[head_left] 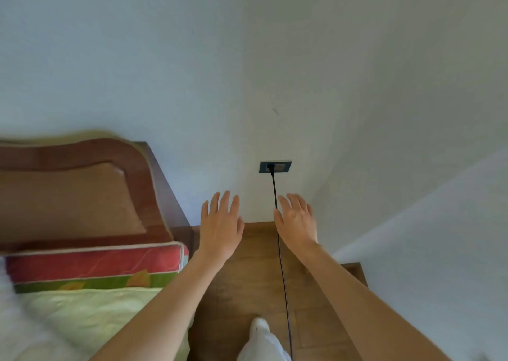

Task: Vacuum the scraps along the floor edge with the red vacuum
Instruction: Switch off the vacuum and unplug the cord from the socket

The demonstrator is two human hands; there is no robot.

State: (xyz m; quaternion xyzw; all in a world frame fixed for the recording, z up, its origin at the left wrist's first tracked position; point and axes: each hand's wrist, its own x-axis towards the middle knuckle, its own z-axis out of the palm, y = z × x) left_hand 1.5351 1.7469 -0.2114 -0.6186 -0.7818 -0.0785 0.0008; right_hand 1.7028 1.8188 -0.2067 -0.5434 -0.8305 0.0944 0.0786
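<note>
A black cord (281,250) is seen plugged into a dark blue socket plate (275,167) on the pale wall (137,58), left of which a red-and-green leaf-patterned mattress (96,267) is shown against a reddish-brown headboard (77,184).

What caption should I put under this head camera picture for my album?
Two open hands, left hand and right hand, reach toward a black cord plugged into the wall socket beside the bed.

Left hand (220,227), right hand (297,223) — outstretched, seemingly empty, fingers (225,204) straight

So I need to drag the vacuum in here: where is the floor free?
Bare floor runs between the bed and the right wall, up to the socket wall. The cord splits that strip lengthwise.
</note>
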